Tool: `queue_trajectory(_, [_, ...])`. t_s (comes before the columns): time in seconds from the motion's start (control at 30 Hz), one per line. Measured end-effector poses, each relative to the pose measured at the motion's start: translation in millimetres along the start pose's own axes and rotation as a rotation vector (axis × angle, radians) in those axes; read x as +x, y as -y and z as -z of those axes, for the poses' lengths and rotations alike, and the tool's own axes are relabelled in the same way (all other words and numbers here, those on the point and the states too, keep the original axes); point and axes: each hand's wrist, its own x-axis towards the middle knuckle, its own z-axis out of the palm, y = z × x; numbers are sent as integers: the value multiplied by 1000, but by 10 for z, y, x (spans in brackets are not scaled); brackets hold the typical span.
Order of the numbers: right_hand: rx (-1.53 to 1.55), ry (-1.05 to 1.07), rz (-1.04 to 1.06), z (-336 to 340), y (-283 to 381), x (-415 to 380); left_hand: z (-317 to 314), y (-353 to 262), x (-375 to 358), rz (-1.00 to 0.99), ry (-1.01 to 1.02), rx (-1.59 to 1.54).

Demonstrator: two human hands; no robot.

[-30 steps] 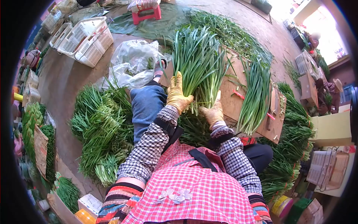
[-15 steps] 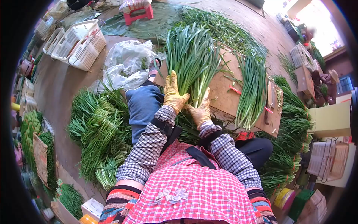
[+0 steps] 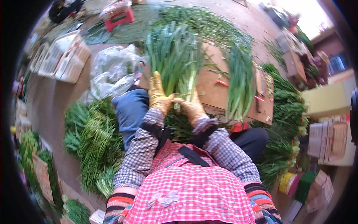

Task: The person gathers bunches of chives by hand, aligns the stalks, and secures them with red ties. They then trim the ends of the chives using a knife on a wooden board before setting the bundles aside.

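From where I stand, the layout reads as follows. Left hand [image 3: 160,100]: yellow glove, left of centre in the frame, against the left side of the bunch [image 3: 169,61]. Fingers extended upward and side by side; thumb spread to the right, near the stem ends. Right hand [image 3: 193,108]: yellow glove, near centre, at the right side of the same stem ends. Thumb directed left; the other fingers are partly hidden, and I cannot tell whether they pinch the stems.

Bunch: upper centre of the frame, leaves up, pale stem ends between the 2 hands. Worktop [image 3: 210,93]: right of the bunch. A 2nd bunch [image 3: 239,86] lies on it, apart from the 1st, stems toward the lower edge. Of 2 red strips [image 3: 222,82], 1 lies on each side of the 2nd bunch. Green piles [image 3: 99,145] flank the person at left and right. Upper left: plastic bag [image 3: 115,69], white basket [image 3: 72,61], red stool [image 3: 120,19].
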Motion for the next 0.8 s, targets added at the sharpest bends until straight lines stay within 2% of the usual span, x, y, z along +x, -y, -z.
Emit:
queue_trajectory(0.03, [-26,-34,-89,-31,-12,0,-18,21,15,19,4,-45])
queue_trajectory(0.07, [-48,-92,-5,-57,-159,39,-30,39,26,42,6,-84])
queue_trajectory(0.13, [-81,-88,-10,-30,-209,80,-30,36,18,5,-31,-63])
queue_trajectory(0.17, [-1,-85,36,-40,-241,93,-38,22,13,12,-24,-51])
queue_trajectory(0.2, [112,-44,3,-82,-88,-7,-12,-2,-6,26,-24,-30])
queue_trajectory(0.27, [121,69,-28,19,0,33,8,7,-5,-9,-14,-56])
queue_trajectory(0.47, [143,233,-121,439,162,126,140,-181,23,182,116,3])
queue_trajectory(0.53, [228,259,-178,513,415,50,201,-286,32,239,167,43])
queue_trajectory(0.7, [329,296,-164,642,599,2,173,-268,58,228,136,120])
queue_trajectory(0.8, [317,326,-53,589,979,-163,215,-348,74,268,214,177])
